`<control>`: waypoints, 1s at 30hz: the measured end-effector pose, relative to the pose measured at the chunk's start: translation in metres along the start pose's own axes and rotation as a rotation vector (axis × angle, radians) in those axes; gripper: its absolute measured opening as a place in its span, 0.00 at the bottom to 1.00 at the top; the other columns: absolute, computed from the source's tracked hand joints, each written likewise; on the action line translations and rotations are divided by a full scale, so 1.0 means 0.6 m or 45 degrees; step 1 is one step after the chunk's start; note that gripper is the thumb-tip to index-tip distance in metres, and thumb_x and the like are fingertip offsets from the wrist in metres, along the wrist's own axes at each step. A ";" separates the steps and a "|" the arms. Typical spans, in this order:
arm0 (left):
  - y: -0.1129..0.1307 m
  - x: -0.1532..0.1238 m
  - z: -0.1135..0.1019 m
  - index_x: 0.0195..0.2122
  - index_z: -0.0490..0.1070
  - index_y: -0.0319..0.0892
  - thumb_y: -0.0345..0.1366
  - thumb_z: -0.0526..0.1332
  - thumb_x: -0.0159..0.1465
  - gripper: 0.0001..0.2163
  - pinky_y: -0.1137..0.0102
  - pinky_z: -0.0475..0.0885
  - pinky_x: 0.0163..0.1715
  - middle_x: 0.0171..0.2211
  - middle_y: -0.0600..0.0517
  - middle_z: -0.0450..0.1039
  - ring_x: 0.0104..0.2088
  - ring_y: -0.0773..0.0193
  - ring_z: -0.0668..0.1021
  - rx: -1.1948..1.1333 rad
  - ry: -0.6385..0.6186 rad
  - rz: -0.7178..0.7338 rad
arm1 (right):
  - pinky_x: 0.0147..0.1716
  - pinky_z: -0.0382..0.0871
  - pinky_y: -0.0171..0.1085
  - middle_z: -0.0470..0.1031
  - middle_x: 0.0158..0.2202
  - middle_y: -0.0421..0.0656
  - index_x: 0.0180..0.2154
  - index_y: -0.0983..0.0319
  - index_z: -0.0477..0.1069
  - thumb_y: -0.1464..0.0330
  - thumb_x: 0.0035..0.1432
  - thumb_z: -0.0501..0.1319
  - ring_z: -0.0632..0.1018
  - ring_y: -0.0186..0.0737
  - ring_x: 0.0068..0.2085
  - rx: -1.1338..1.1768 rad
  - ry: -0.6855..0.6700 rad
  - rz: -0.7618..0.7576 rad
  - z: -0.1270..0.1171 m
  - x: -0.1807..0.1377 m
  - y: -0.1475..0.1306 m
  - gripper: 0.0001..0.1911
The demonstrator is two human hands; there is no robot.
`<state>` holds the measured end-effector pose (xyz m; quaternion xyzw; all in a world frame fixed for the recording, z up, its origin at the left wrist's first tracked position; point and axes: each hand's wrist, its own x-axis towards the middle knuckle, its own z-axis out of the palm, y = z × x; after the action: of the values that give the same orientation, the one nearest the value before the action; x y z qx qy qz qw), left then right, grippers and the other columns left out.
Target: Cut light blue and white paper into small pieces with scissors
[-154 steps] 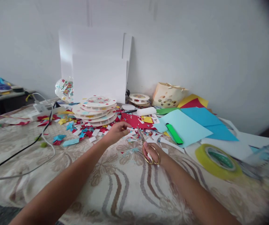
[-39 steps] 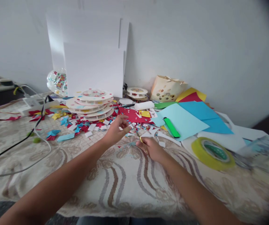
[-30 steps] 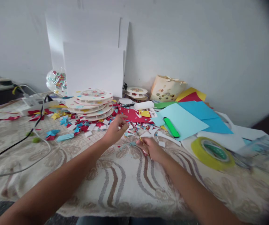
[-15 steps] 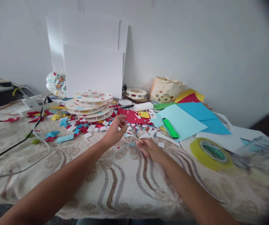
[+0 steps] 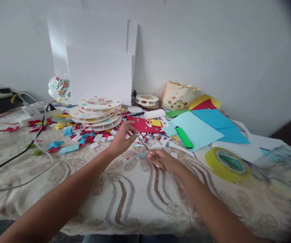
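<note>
My right hand [image 5: 164, 161] is closed around a slim, shiny metal pair of tweezers [image 5: 145, 145], which slants up and left over the tablecloth. My left hand [image 5: 122, 137] is raised with its fingers curled and thumb near the fingertips. The tip of the tweezers reaches these fingertips. Whatever may be pinched there is too small to make out. Small paper scraps [image 5: 104, 137] in white, red and blue lie behind and left of my left hand. Beyond it lies a red paper sheet [image 5: 141, 125] with a yellow piece [image 5: 155, 123] on top.
Stacked decorated discs [image 5: 97, 116] stand at back left before white boards [image 5: 99, 76]. To the right lie light blue paper [image 5: 198, 131], a green highlighter [image 5: 184, 137], a yellow tape roll [image 5: 212, 163] and a clear box [image 5: 282, 162]. Cables [image 5: 44, 148] cross the left side.
The tweezers' tip has moved up and left to my left fingertips. My left hand has shifted slightly left and up, while the view has moved a little.
</note>
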<state>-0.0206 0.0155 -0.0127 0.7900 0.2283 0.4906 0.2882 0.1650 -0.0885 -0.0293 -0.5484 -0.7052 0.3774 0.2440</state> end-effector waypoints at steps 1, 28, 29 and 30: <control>-0.001 0.002 -0.003 0.44 0.57 0.42 0.31 0.58 0.56 0.16 0.70 0.65 0.33 0.31 0.53 0.67 0.32 0.70 0.70 -0.027 -0.027 -0.012 | 0.18 0.52 0.29 0.55 0.15 0.35 0.20 0.62 0.53 0.45 0.55 0.44 0.61 0.28 0.18 0.009 -0.016 -0.015 -0.001 0.001 0.002 0.28; 0.008 0.003 -0.020 0.52 0.50 0.44 0.29 0.61 0.52 0.28 0.71 0.65 0.33 0.31 0.55 0.65 0.33 0.69 0.70 -0.383 -0.513 -0.248 | 0.17 0.52 0.30 0.59 0.18 0.35 0.25 0.63 0.59 0.48 0.55 0.47 0.60 0.28 0.18 0.038 -0.184 0.042 -0.016 -0.001 0.015 0.24; 0.010 0.003 -0.019 0.52 0.49 0.44 0.29 0.61 0.52 0.28 0.71 0.65 0.33 0.31 0.55 0.64 0.32 0.69 0.70 -0.397 -0.518 -0.251 | 0.16 0.52 0.30 0.58 0.17 0.35 0.25 0.63 0.59 0.48 0.55 0.47 0.60 0.28 0.18 0.046 -0.182 0.045 -0.016 -0.001 0.016 0.24; 0.010 0.003 -0.019 0.51 0.49 0.44 0.29 0.61 0.52 0.28 0.71 0.65 0.33 0.31 0.55 0.64 0.32 0.69 0.70 -0.409 -0.521 -0.254 | 0.16 0.52 0.30 0.58 0.17 0.35 0.25 0.63 0.58 0.48 0.55 0.47 0.60 0.28 0.18 0.056 -0.182 0.045 -0.016 0.000 0.017 0.24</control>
<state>-0.0296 0.0148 -0.0034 0.7905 0.1613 0.3200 0.4967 0.1783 -0.0850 -0.0316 -0.5269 -0.7026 0.4352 0.1985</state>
